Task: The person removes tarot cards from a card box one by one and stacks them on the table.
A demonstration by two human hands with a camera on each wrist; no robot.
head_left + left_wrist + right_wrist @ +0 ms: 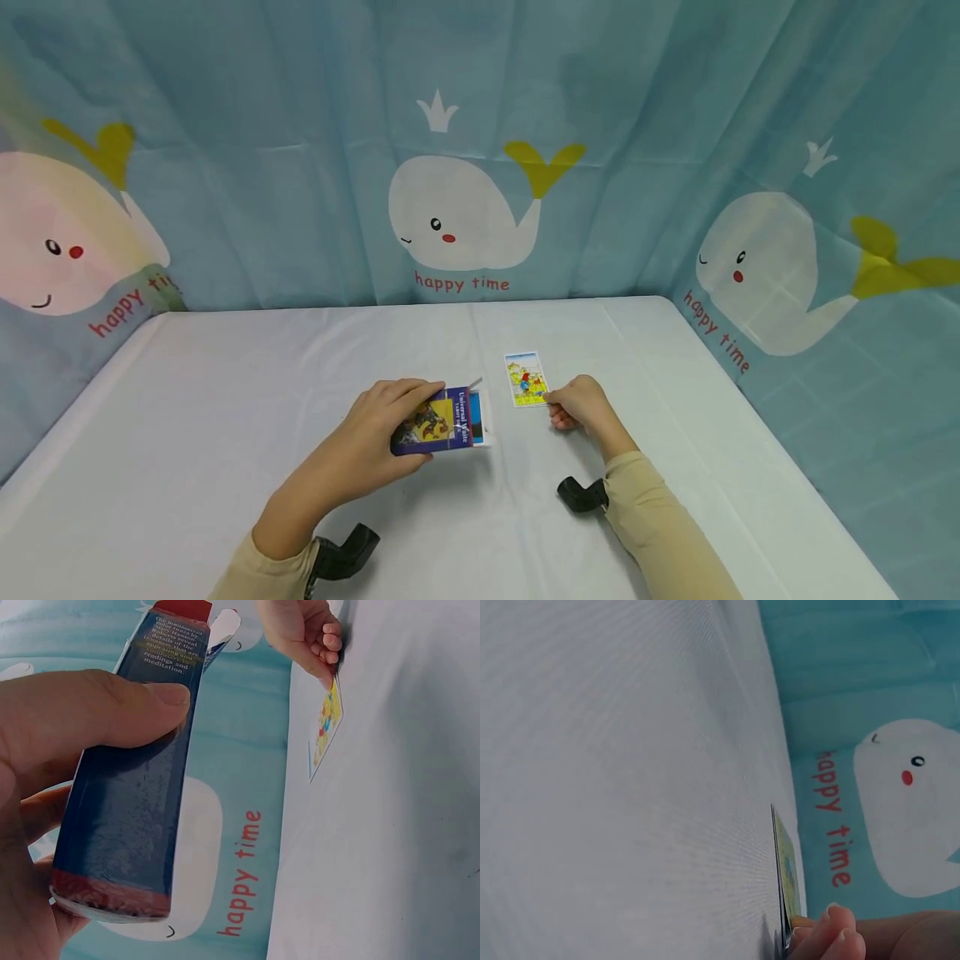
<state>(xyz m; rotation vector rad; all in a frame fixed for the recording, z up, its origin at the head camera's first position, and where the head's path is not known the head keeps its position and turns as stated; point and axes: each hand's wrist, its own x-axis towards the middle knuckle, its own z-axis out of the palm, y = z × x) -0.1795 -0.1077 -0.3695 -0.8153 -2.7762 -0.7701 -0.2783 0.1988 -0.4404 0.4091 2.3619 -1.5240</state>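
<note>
We are gripping a dark blue box (431,427) in our left hand (367,437), thumb along one side and fingers curling round the other, so that hand is clamped on it. We are holding the box above the white table (225,400), its printed front facing up and its end with the loose flap (476,383) pointing to the right, where a strip of blue is showing. With our right hand (583,407) we are pinching a card (527,377) by its near right corner, thumb and fingers together on it. The card is showing a colourful yellow picture and is lying over the table, to the right of the box and a little farther away, well clear of it; we cannot tell whether all of it is touching the cloth. Behind the table, a blue curtain (637,92) is hanging, with white whales (457,212) decorating it.
</note>
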